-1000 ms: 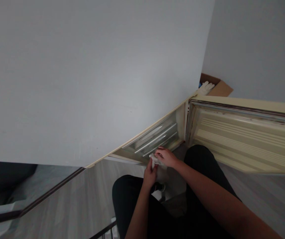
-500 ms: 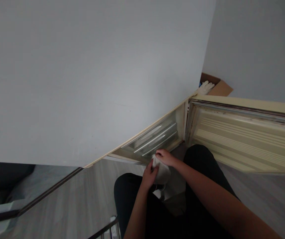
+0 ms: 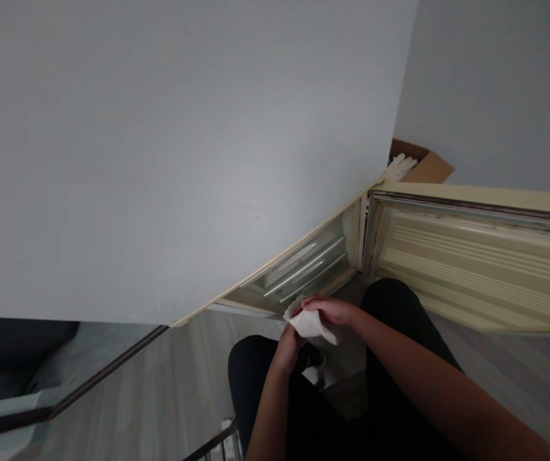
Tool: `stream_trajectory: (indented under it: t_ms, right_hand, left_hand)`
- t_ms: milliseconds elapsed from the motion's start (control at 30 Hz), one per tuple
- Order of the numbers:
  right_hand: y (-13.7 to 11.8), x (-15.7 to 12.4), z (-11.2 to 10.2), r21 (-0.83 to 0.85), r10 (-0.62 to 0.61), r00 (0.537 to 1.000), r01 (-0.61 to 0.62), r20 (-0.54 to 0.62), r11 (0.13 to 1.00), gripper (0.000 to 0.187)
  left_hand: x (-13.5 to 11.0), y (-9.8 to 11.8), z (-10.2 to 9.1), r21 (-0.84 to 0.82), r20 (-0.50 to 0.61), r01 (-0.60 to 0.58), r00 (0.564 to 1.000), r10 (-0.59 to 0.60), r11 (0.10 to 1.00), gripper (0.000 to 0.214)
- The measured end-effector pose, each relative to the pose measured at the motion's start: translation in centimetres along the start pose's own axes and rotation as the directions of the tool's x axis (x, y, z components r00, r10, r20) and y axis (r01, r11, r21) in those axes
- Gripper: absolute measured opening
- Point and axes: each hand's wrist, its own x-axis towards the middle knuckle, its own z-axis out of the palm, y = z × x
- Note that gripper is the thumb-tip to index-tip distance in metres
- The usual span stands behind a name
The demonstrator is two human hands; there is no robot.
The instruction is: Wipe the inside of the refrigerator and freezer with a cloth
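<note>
Both my hands hold a thin, soft white cloth, low in front of my knees; whether it is fabric or paper I cannot tell. My left hand grips its lower left side, the fingertips partly hidden under it. From the right, my right hand has its fingers closed on the upper edge. One corner of the cloth hangs loose below the right hand. Just beyond stands the open appliance's inner compartment with a ribbed, clear drawer front.
A cream ribbed door with a stained seal stands open on the right. Behind it, a cardboard box holds a white glove. A broad pale panel fills the upper left. Wood-look floor lies below; a metal-framed seat edge is near me.
The cloth has been turned and folded over between my hands, with a corner now hanging to the right. My left hand has dropped slightly lower, and the view has shifted a little.
</note>
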Motion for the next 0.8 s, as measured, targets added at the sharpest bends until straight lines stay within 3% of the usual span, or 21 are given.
stream_trajectory:
  t_ms: [67, 133, 200, 300, 467, 567, 633, 733, 800]
  right_hand:
    - [-0.7, -0.9, 0.4, -0.030, 0.044, 0.980, -0.039, 0.196, 0.999, 0.027]
    - [-1.1, -1.6, 0.7, -0.089, 0.095, 0.930, -0.068, 0.355, 0.994, 0.036]
    - [-1.2, -1.9, 0.7, -0.120, 0.135, 0.910, -0.094, 0.392, 0.988, 0.042]
    - [-0.7, -1.7, 0.5, -0.183, 0.125, 0.955, -0.077, 0.270, 0.980, 0.039]
    - [1.6, 0.1, -0.5, -0.370, 0.008, 0.998, 0.014, 0.059, 0.929, 0.053]
    - [3.0, 1.3, -1.6, -0.578, -0.103, 0.994, 0.066, -0.032, 0.813, 0.039]
    - [3.5, 1.8, -2.2, -0.707, -0.193, 0.981, 0.114, -0.033, 0.698, 0.028]
    - [3.5, 1.8, -2.5, -0.814, -0.268, 0.963, 0.141, -0.018, 0.563, 0.024]
    - [3.3, 1.6, -2.4, -0.842, -0.274, 0.961, 0.126, -0.027, 0.525, 0.023]
  left_hand:
    - [-0.4, -0.5, 0.2, -0.100, 0.016, 0.018, 1.000, -0.017, 0.995, 0.055]
    - [-0.9, -1.2, 0.5, -0.195, 0.042, 0.069, 0.997, -0.062, 0.978, 0.051]
    - [-1.1, -1.9, 0.9, -0.321, 0.065, 0.125, 0.992, -0.109, 0.939, 0.047]
    - [-1.0, -2.4, 1.6, -0.428, 0.073, 0.102, 0.994, -0.079, 0.898, 0.044]
    - [-0.2, -2.3, 2.2, -0.432, 0.111, 0.079, 0.993, -0.034, 0.898, 0.051]
    - [0.3, -2.6, 2.3, -0.394, 0.074, 0.050, 0.997, -0.022, 0.918, 0.055]
    - [0.6, -3.1, 2.4, -0.356, 0.033, 0.015, 0.999, -0.004, 0.934, 0.055]
    - [1.0, -3.7, 2.3, -0.331, -0.023, -0.029, 0.999, 0.023, 0.943, 0.055]
    - [1.2, -4.1, 2.1, -0.330, -0.044, -0.047, 0.998, 0.035, 0.943, 0.055]
